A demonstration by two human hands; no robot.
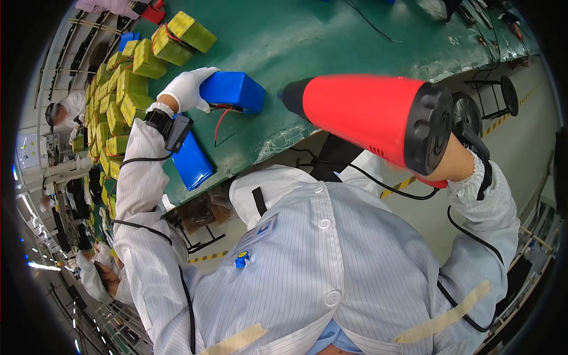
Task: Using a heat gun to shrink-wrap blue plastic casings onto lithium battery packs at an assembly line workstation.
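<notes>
My left hand (pixel 188 90), in a white glove, grips the left side of a blue-wrapped battery pack (pixel 234 92) on the green table. A red wire and a dark one come out of the pack's near side. My right hand (pixel 454 160) is closed round the handle of a red heat gun (pixel 364 118); the gun's body hides most of the fingers. The gun's black nozzle points left at the pack, a short gap away from it. A flat blue wrap sleeve (pixel 192 163) lies by my left wrist, near the table's edge.
Many yellow-wrapped battery packs (pixel 131 83) crowd the left of the green table (pixel 284 44). A thin black cable (pixel 373 22) lies at the back. Below the front edge stand a stool (pixel 507 96) and a wheel (pixel 465 111). Other people (pixel 74 109) are at the far left.
</notes>
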